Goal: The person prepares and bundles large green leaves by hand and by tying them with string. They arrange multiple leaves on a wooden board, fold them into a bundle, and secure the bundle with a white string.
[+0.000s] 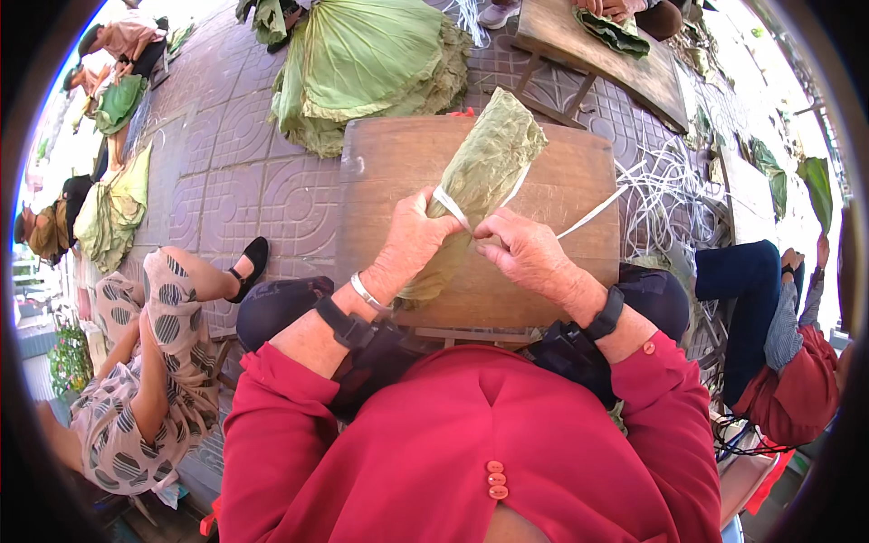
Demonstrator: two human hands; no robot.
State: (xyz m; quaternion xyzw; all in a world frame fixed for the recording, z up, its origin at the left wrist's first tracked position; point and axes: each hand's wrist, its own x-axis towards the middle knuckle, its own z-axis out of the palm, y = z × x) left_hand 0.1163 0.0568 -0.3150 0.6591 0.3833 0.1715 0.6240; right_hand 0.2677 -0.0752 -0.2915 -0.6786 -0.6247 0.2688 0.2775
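Note:
A folded bundle of dried green leaf (490,146) lies slantwise over the small wooden table (577,176) before me. White flat strapping (449,202) passes around the bundle near its middle. My left hand (417,234) grips the bundle and strap from the left, thumb pressed on the strap. On the other side, my right hand (519,246) pinches the strap between thumb and fingertips, close to my left thumb. From there a strip of strap runs right, off the table edge. The bundle's lower end is partly hidden beneath my left hand.
A tall pile of large dried leaves (373,61) stands on the paving beyond the table. Tangled white strapping (672,183) lies to the right. Another wooden table (631,75) is at the upper right, with a person's hands on leaves. People sit close on both sides.

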